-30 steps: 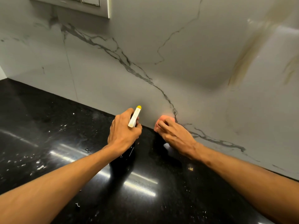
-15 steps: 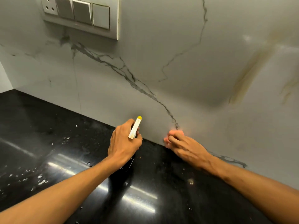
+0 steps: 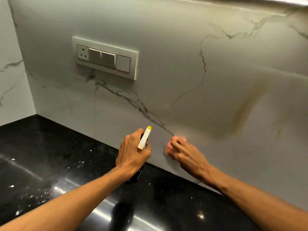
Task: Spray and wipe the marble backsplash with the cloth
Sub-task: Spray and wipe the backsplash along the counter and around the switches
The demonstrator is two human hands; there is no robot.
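- Left hand [image 3: 133,154]: you are gripping the bottle [image 3: 144,138], fingers wrapped round its neck, yellow tip aiming at the backsplash [image 3: 183,64].
- Right hand [image 3: 186,155]: you are pressing the pink cloth [image 3: 168,148] with spread fingers against the backsplash, low, near the black table [image 3: 50,155].
- Switch plate [image 3: 105,58]: sitting upper left on the marble.

Both our bare forearms reach forward from the lower corners and converge toward the middle. Our left hand [image 3: 133,155] shows its back to us, fingers curled round the neck of the spray bottle [image 3: 144,138]. Our right hand [image 3: 188,157], just beside it but not touching, stretches its fingers [image 3: 176,145] out, pressing the pink cloth [image 3: 168,147] against the marble backsplash [image 3: 166,72].
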